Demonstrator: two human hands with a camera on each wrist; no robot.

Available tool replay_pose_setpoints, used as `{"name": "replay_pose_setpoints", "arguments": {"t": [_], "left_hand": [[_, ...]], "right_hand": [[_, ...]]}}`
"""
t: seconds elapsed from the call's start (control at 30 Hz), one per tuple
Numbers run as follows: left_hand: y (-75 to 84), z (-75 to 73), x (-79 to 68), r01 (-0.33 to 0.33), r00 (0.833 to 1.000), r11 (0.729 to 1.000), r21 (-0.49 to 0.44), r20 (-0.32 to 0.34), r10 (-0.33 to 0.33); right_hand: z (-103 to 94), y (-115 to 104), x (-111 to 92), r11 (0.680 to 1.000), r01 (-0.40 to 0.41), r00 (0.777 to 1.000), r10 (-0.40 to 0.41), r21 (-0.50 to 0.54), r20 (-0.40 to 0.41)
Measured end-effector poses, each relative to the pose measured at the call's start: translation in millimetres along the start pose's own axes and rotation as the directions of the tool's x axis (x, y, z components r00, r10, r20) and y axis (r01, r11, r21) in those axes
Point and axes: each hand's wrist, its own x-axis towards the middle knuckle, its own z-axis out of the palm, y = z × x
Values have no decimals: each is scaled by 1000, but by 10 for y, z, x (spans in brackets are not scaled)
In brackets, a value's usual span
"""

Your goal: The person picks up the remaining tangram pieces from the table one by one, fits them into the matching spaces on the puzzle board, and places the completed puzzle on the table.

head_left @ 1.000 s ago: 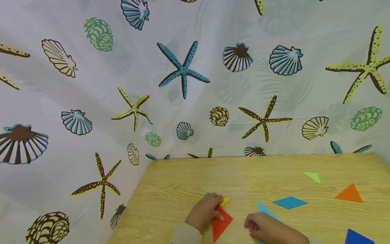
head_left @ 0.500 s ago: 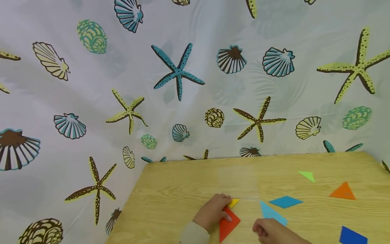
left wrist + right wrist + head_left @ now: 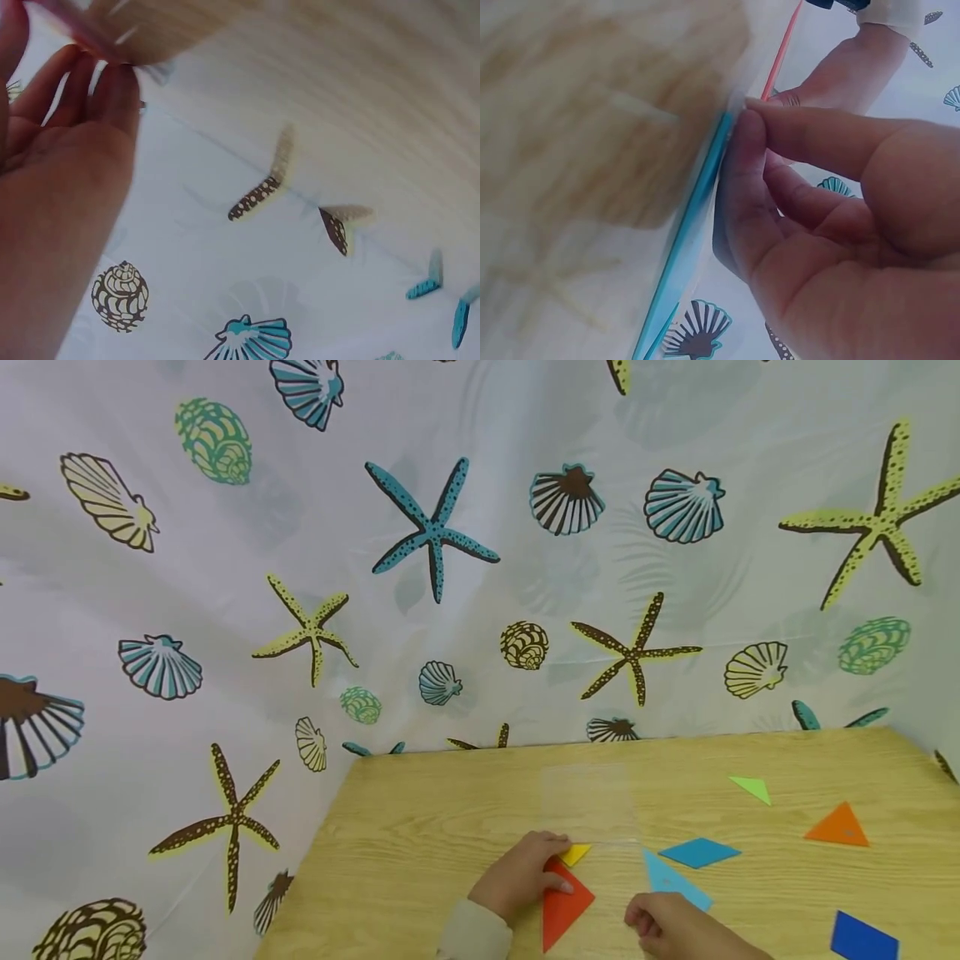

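In the head view my left hand rests on the table, thumb on the red triangle and other fingertips at the edge of the yellow triangle, which they partly cover. The left wrist view shows these fingers gently bent. My right hand is low in front of the light blue triangle, partly overlapping it. Its fingers are curled, with thumb and index tips together at the surface beside a blue edge in the right wrist view; I cannot tell whether they pinch anything. A clear sheet lies beyond both hands.
On the wood-look table lie a blue parallelogram, a lime triangle, an orange triangle and a dark blue piece, all toward the right. A shell-and-starfish curtain borders the back and left.
Both hands have shifted right, and the red and yellow triangles, the clear sheet and the light blue triangle have shifted with them, closer to the blue parallelogram. The head view has also turned slightly right.
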Motion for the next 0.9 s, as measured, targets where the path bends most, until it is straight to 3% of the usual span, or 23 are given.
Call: {"name": "replay_pose_setpoints", "arguments": {"t": [0.33,0.47,0.57,0.8,0.9], "left_hand": [[-37,-21,40,-11,1000,1000,10,19,10],[21,-50,26,-9,1000,1000,-10,14,9],[98,-76,2,31,999,999,-12,17,-31],[244,-84,2,37,999,986,162,-24,-34],[291,-81,14,39,998,981,190,-49,-30]], "right_hand": [[2,-16,-4,1000,0,1000,0,16,-6],[10,-4,-10,1000,19,1000,-20,-12,-12],[15,9,-17,999,34,999,-34,-30,-17],[20,-12,-9,999,22,999,-23,-39,-26],[34,-23,1,997,12,999,-16,-76,-42]]}}
